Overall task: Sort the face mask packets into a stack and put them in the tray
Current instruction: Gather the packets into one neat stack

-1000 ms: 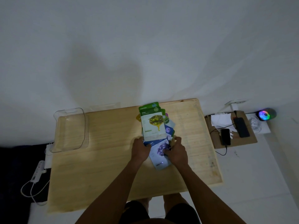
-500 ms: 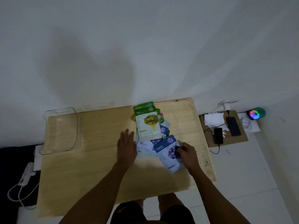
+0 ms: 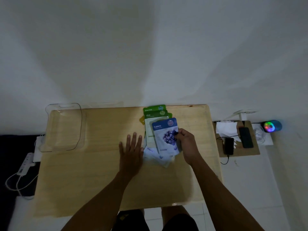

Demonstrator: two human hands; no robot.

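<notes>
A loose pile of face mask packets lies at the far middle of the wooden table [image 3: 93, 177]. A green Aloe Vera packet [image 3: 154, 108] and a green Olive packet [image 3: 155, 115] show at the back. My right hand [image 3: 186, 144] pinches a blue Blueberry packet [image 3: 165, 135] by its right edge and holds it over the Olive packet. Pale packets [image 3: 158, 157] stick out below it. My left hand [image 3: 131, 150] rests flat on the table with fingers spread, touching the pile's left edge. The clear plastic tray [image 3: 80, 124] sits at the far left corner with nothing in it.
To the right of the table a low brown board [image 3: 250, 150] carries two phones [image 3: 245, 137] with cables and white paper [image 3: 225, 127]. A glowing round speaker [image 3: 271, 125] sits beyond it. A power strip with white cable [image 3: 23, 167] lies on the floor at the left.
My right hand pulled the Blueberry packet out from the pile's near side and carried it back over the Olive packet. My left hand let go of the pile and went flat beside it.
</notes>
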